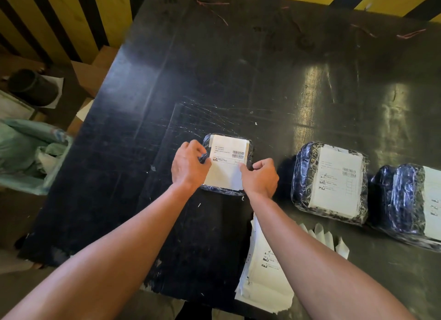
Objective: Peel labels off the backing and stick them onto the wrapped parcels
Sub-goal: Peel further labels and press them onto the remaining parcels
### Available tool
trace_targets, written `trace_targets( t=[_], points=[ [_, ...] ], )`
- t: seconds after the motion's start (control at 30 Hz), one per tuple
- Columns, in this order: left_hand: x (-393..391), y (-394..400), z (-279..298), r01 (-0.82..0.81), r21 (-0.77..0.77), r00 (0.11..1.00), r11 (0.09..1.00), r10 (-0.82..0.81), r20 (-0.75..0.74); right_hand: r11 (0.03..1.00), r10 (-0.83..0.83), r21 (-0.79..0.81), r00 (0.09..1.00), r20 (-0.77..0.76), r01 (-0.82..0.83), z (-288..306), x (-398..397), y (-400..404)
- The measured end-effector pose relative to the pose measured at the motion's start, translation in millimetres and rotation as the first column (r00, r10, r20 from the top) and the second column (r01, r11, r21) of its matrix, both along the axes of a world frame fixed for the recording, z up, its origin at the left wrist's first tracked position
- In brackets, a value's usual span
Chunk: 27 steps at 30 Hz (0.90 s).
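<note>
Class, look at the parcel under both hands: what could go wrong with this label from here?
1. The label overhangs the small parcel toward the person; pressed unevenly, it may crease.
2. The left hand grips the parcel's edge beside the barcode; wrinkles there might hinder scanning.
3. The right hand could shift it crooked.

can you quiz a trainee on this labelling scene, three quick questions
1. True or false: both hands touch the same parcel.
2. How many wrapped parcels show on the table?
3. Where is the stack of labels: A) under the right forearm, B) on the bin, C) at the table's far edge?

Key:
1. True: left hand and right hand are on the parcel.
2. Three.
3. A: the stack lies on the table.
</note>
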<state>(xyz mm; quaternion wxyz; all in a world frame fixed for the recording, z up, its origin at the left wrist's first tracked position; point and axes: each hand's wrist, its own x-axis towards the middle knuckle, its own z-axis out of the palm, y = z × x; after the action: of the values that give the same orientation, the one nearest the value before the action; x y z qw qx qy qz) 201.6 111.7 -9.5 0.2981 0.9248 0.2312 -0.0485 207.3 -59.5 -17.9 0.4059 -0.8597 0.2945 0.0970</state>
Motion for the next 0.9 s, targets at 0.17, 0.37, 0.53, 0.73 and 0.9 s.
trace_targets(
  t=[0.17,0.37,0.53,0.73,0.9],
  points=[
    [-43.1,-4.2,-20.9,0.545,0.211,0.815,0.812,-0.571,0.093,0.713,0.693,-0.439,0.645,0.323,-0.547,-16.3,-34.5,-11.1],
    [-67.3,-6.9,-39.9,0.662,0.129,0.749,0.738,-0.655,-0.1,0.484,0.868,-0.368,0.489,0.087,-0.794,-29.3,-36.1,-7.7],
    [-65.0,-5.3,-44.4,0.667,0.159,0.745,0.727,-0.654,-0.133,0.356,0.899,-0.439,0.431,-0.081,-0.825,-25.3,4.6,2.9],
    [-62.7,-3.3,-40.5,0.676,0.154,0.737,0.721,-0.659,-0.152,0.495,0.782,-0.445,0.605,-0.146,-0.747,-24.3,31.8,-9.8],
    [-62.7,-3.4,-40.7,0.682,0.146,0.731,0.717,-0.662,-0.163,0.405,0.86,-0.476,0.502,-0.092,-0.781,-14.1,19.8,-11.4]
  ],
)
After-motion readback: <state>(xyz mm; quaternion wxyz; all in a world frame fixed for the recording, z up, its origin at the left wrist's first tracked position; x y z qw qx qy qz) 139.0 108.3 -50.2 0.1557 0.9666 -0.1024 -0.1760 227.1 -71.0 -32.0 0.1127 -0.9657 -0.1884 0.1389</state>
